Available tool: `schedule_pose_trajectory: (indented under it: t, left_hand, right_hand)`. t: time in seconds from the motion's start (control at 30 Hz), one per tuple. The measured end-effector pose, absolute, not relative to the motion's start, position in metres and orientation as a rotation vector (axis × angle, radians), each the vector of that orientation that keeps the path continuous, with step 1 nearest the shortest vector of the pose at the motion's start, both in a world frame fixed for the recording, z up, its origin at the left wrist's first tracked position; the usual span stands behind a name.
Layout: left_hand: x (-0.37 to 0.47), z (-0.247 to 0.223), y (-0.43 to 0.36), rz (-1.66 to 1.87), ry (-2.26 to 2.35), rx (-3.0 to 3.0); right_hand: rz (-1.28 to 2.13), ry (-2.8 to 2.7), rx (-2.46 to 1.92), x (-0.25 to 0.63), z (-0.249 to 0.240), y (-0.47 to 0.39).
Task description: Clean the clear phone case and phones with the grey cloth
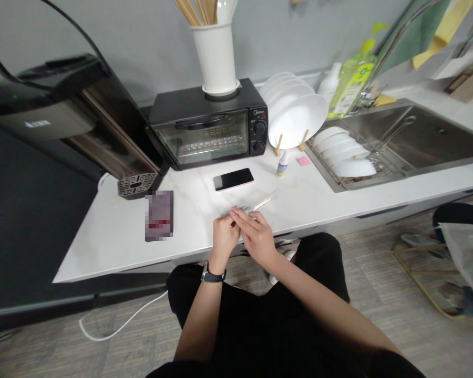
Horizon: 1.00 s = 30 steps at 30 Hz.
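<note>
My left hand [223,236] and my right hand [256,236] meet at the front edge of a white counter [114,236]. Both are closed together on a small clear plastic item [247,210]; what it is stays unclear. A clear tube-like piece [265,202] lies on the counter just beyond my fingers. A black watch sits on my left wrist. A black phone [233,179] lies flat a little farther back, and a small white dropper bottle [282,164] stands to its right.
A black toaster oven [208,128] carries a white utensil holder [216,55]. White plates [295,113] stand in a rack beside a steel sink [418,139]. A dark appliance [82,115] fills the left; a blurred dark card [159,215] lies near it. A white cable [118,325] crosses the floor.
</note>
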<state>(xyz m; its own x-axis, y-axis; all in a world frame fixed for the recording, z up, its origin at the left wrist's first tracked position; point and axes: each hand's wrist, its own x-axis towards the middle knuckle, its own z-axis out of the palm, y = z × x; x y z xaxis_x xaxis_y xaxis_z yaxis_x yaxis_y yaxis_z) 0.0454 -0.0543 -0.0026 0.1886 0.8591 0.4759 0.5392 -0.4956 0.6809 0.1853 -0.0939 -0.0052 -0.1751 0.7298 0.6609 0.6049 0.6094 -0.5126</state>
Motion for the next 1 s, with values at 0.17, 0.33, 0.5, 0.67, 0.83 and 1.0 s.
schedule_pose_trajectory:
  t: [0.17, 0.33, 0.5, 0.67, 0.83, 1.0]
  left_hand:
    - [0.048, -0.001, -0.055, 1.194, 1.272, 2.14]
    - [0.051, -0.003, -0.055, 1.229, 1.191, 2.017]
    - [0.052, -0.004, -0.055, 1.253, 1.177, 2.008]
    - [0.052, -0.001, -0.055, 1.233, 1.205, 2.033]
    - [0.046, -0.001, -0.054, 1.215, 1.306, 2.113]
    - [0.048, -0.001, -0.055, 1.22, 1.195, 2.1]
  right_hand:
    - [0.266, -2.03, -0.846, 0.225, 0.0, -0.077]
    - [0.251, -1.964, -0.973, 0.277, 0.011, -0.046]
    - [0.145, -1.694, -1.192, 0.28, 0.009, -0.04]
    - [0.19, -1.624, -1.164, 0.22, 0.002, -0.07]
    - [0.25, -1.897, -1.013, 0.194, 0.003, -0.091]
    - [0.275, -2.117, -0.834, 0.246, 0.01, -0.069]
